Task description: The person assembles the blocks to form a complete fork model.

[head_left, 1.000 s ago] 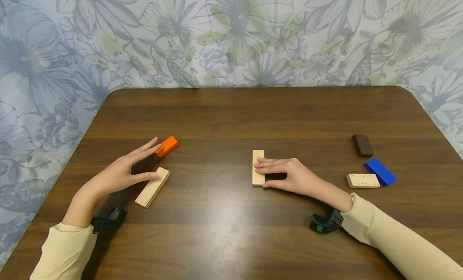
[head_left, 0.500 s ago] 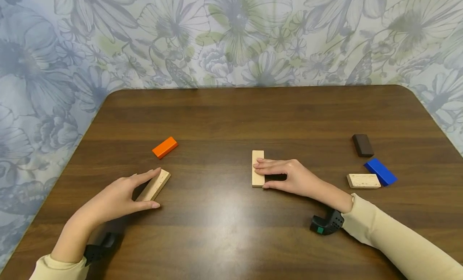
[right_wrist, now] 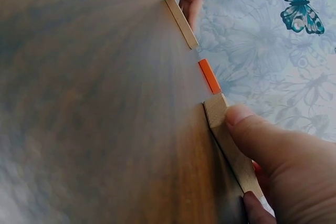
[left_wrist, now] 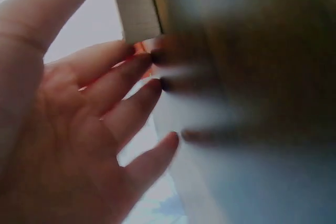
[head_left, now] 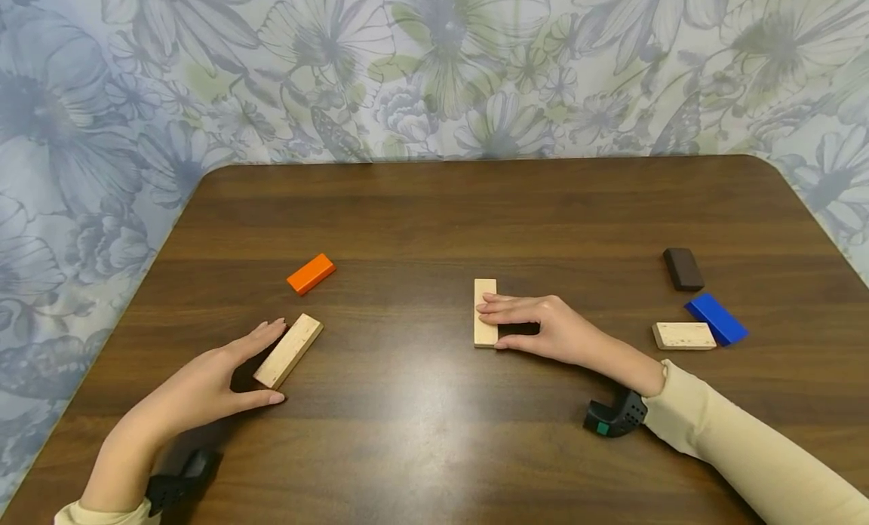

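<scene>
In the head view a pale wooden block [head_left: 288, 351] lies slanted on the left of the table. My left hand [head_left: 193, 389] is spread around its lower left side, fingertips close to the long edge and thumb beyond the near end. The left wrist view shows those fingers apart from each other, with the block [left_wrist: 139, 6] at the top. Another wooden block [head_left: 485, 333] lies flat near the middle. Across it my right hand [head_left: 536, 325] rests its fingertips, the thumb touching the near right corner. In the right wrist view the thumb meets that block [right_wrist: 226, 135].
An orange block [head_left: 311, 274] lies behind the left wooden block. On the right are a dark brown block [head_left: 683, 269], a blue block [head_left: 720, 320] and a wooden block [head_left: 682, 336] touching the blue one. Flowered wallpaper [head_left: 434, 72] rises behind the table [head_left: 421, 223].
My left hand has moved back from the orange block, over the left wooden block, to that block's lower left side. My right hand has stayed on the middle block.
</scene>
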